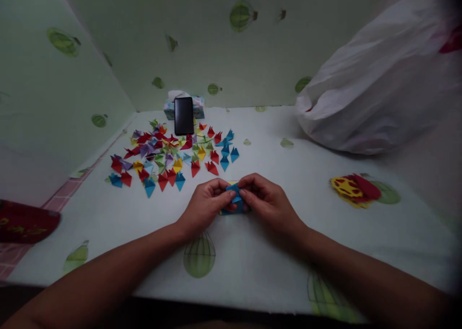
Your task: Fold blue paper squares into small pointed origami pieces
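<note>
A small folded piece of blue paper (236, 193) is pinched between the thumbs and fingers of both hands, low over the table's middle. My left hand (211, 199) is closed on its left side, and my right hand (265, 199) is closed on its right. Beneath them lie more paper squares (234, 211), blue with a yellow edge, partly covered by the fingers. Beyond, to the left, spreads a crowd of small folded paper figures (159, 158) in red, blue, yellow, green and purple.
A dark-screened phone (184, 116) leans against a tissue box (198, 107) at the back. Yellow and red cut-out pieces (348, 188) lie at the right, below a large white plastic bag (364, 83). A red object (27, 221) stands at the left edge.
</note>
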`<state>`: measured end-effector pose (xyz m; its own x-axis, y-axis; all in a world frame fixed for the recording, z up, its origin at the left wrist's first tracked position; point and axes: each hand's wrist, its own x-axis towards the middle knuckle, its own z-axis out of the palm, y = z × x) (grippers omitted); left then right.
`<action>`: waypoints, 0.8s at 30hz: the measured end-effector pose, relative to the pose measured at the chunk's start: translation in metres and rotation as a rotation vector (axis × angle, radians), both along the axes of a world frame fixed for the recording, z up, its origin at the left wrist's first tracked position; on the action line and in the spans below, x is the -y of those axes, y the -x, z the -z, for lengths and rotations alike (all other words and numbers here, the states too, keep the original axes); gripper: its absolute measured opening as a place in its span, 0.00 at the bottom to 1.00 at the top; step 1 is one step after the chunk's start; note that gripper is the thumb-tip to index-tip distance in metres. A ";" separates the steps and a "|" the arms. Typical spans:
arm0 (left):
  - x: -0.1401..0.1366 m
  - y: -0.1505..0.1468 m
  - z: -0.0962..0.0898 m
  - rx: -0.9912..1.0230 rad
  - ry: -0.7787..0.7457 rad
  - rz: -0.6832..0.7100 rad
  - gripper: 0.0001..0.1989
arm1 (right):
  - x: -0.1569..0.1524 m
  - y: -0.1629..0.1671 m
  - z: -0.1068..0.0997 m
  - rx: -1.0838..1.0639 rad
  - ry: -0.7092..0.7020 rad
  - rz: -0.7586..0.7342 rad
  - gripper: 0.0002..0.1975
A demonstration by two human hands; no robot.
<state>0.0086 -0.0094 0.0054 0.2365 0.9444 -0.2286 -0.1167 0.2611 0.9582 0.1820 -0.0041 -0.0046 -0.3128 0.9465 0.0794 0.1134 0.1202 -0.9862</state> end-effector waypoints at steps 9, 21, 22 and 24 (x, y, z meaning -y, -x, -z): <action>-0.002 0.003 0.003 0.042 -0.103 0.006 0.10 | -0.001 -0.001 -0.002 0.053 -0.086 0.008 0.03; -0.005 0.005 0.003 0.048 -0.031 -0.016 0.09 | 0.000 -0.002 -0.004 0.065 -0.130 0.023 0.03; -0.005 0.005 0.004 0.059 -0.035 -0.012 0.08 | 0.000 -0.002 -0.005 0.041 -0.123 0.017 0.03; -0.005 0.006 0.006 0.088 -0.041 0.006 0.08 | 0.000 -0.001 -0.006 -0.011 -0.086 0.008 0.03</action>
<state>0.0025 -0.0041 -0.0007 0.2595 0.9510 -0.1684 -0.1991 0.2233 0.9542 0.1833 -0.0036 0.0017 -0.3041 0.9384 0.1642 0.1041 0.2040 -0.9734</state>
